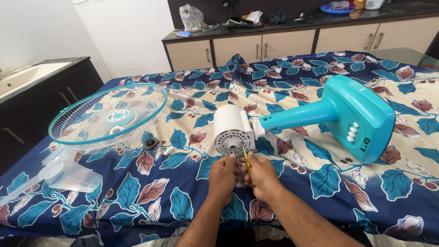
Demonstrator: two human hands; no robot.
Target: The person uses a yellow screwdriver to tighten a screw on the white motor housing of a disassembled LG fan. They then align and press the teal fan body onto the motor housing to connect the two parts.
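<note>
Both hands over screwdriver handle

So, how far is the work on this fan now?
Done: the grille and the clear blades lie off to the side, with a small nut near them. In hand: both hands, left and right, work a yellow-handled screwdriver at the white motor housing. Left: the housing sits on the teal stand.

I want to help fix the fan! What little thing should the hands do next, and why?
Probably steady the white motor housing with the left hand and seat the yellow screwdriver tip squarely on the housing's face. The right hand holds the screwdriver close below that face, beside the bare shaft, and the fan lies loose on the cloth.
</note>
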